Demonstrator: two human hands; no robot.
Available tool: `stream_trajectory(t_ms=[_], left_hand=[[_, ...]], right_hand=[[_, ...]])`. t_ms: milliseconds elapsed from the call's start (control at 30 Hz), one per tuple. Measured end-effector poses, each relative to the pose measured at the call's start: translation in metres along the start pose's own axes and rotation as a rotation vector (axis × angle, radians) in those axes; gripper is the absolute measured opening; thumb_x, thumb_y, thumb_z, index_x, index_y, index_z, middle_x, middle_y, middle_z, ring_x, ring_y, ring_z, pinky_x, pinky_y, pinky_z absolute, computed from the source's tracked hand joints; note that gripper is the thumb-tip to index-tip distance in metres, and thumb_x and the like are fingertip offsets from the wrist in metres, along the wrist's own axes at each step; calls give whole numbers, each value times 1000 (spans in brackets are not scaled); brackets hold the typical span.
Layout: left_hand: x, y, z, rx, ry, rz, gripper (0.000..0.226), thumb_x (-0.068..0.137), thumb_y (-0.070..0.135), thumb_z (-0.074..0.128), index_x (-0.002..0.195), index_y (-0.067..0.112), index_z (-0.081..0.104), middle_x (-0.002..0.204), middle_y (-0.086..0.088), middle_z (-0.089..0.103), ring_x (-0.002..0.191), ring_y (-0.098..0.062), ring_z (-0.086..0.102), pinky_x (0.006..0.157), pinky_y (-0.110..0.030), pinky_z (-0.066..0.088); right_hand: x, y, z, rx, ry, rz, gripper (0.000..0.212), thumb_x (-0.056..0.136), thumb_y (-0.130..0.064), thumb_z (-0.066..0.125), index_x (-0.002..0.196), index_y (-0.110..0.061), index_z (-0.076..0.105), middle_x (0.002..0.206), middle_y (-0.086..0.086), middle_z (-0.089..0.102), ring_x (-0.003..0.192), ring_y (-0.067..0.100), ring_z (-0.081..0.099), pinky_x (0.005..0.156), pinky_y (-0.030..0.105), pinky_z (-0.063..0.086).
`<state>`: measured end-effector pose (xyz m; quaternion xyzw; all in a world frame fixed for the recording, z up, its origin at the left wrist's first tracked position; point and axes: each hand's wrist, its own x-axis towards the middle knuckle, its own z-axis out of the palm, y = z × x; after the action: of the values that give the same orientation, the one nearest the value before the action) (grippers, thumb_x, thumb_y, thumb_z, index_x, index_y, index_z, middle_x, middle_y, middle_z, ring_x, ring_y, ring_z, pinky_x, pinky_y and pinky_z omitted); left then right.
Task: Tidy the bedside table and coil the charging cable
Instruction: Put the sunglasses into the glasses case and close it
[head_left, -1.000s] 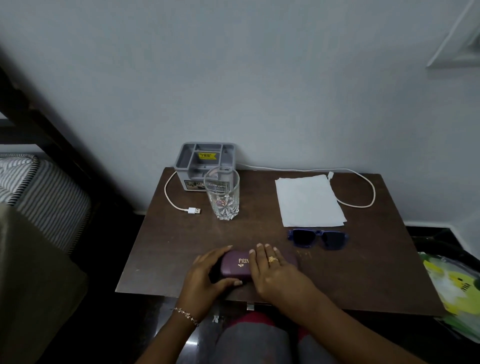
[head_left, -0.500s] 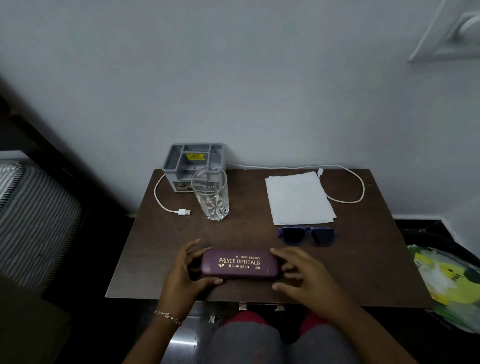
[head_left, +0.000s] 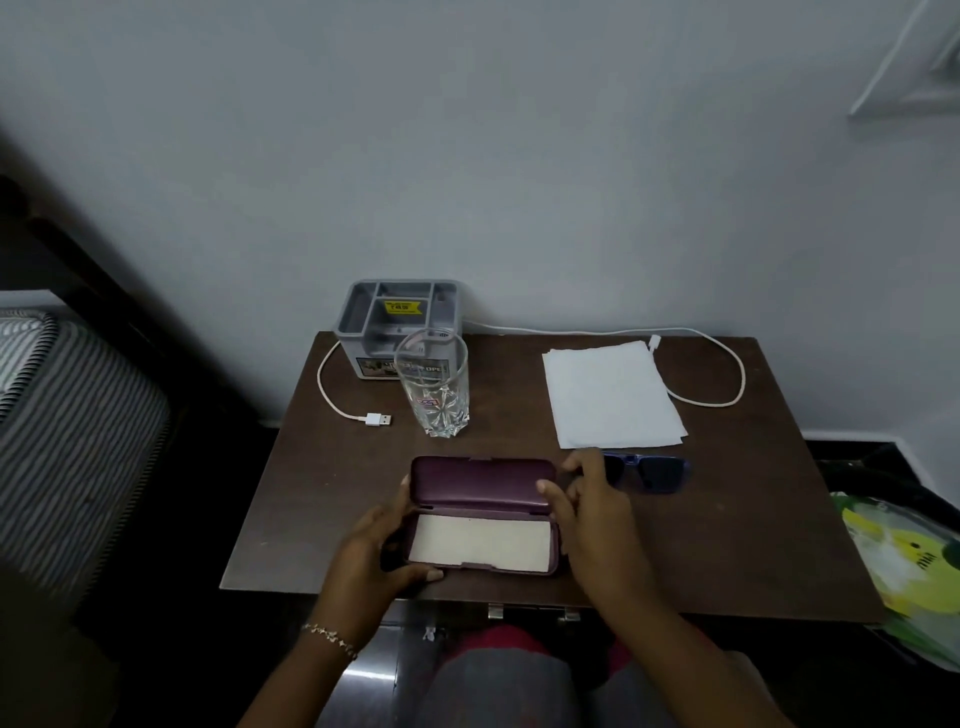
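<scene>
The head-worn camera is looking forward and down from just above the near edge of the bedside table (head_left: 727, 519), facing the wall (head_left: 519, 156) behind the table. It is sitting close. The table is filling the middle of the view, and the left hand (head_left: 374, 551) and right hand (head_left: 592, 509) are holding the glasses case (head_left: 483, 519) at the table's front edge. A striped mattress (head_left: 67, 441) is showing to the left of the table.

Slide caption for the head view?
Left hand holds the open glasses case on the bedside table; right hand grips its lid, beside blue sunglasses; charging cable uncoiled.
</scene>
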<state>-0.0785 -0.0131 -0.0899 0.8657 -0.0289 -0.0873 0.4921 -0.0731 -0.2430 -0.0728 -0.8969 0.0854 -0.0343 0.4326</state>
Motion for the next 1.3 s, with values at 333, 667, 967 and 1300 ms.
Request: stream_trajectory(t_ms=[333,667,967,1300], left_hand=[[6,13,-9,138,-87,-124,104,61,10,83,137,27,15,94,2,43,81,-3,45,71,2,38],[-30,46,0,85,300,-159,72,62,5,82,126,19,54,97,6,50,78,-10,55,64,1,42],[18,139,115,-468,7,-230,36,90,10,50,118,31,53,121,13,55,111,1,51,97,-21,42],[71,136,176,-206,81,-361,49,92,0,42,139,0,29,144,-17,32,133,-28,33,112,-42,29]], right_hand=[[-2,10,21,-460,-82,-38,43,102,-25,31,142,-9,28,92,8,68,78,20,66,58,28,44],[-15,-4,-16,53,142,82,24,94,-43,40,109,-25,43,81,10,66,72,31,64,61,43,51],[8,58,-65,219,538,333,23,88,-11,62,110,-4,65,110,16,61,87,20,60,82,25,40],[21,74,-63,268,433,360,28,89,-5,59,117,-6,64,114,13,65,92,14,58,82,20,40]])
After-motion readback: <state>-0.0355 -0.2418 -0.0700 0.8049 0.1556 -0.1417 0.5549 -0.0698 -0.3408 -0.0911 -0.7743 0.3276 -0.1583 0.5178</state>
